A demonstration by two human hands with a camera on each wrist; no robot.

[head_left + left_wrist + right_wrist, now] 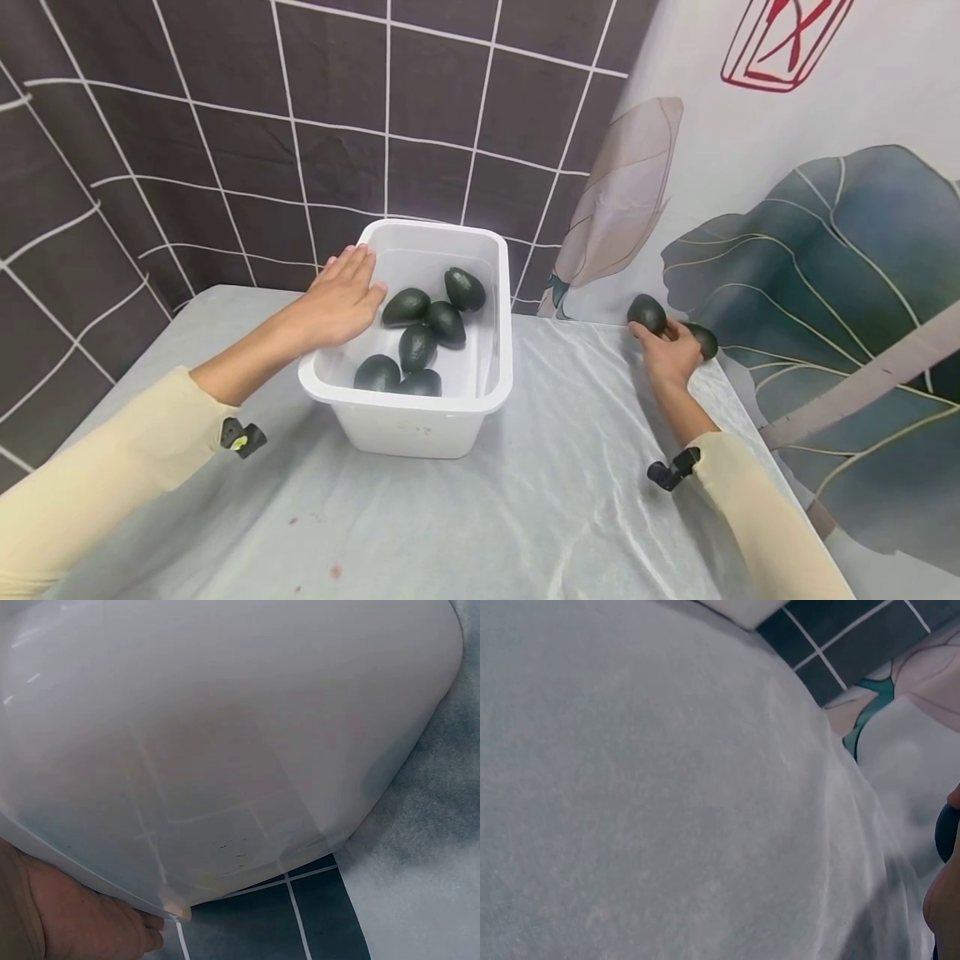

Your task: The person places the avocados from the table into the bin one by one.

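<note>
A white plastic tub (420, 429) stands on the cloth-covered table with several dark green avocados (417, 347) lying in it. My left hand (341, 304) rests on the tub's left rim, its fingers extended; the left wrist view shows the tub's outer wall (225, 750) with the hand along its edge. At the table's far right, my right hand (672, 357) grips a dark avocado (647, 314) between thumb and fingers. A second avocado (702, 342) sits just right of that hand, partly hidden by it. Only a sliver of the gripped avocado (946, 832) shows in the right wrist view.
Grey-white cloth (570, 500) covers the table. Behind the tub hangs a dark backdrop with a white grid (435, 108). A white backdrop with large blue-green leaves (825, 267) borders the table's right edge, close to my right hand.
</note>
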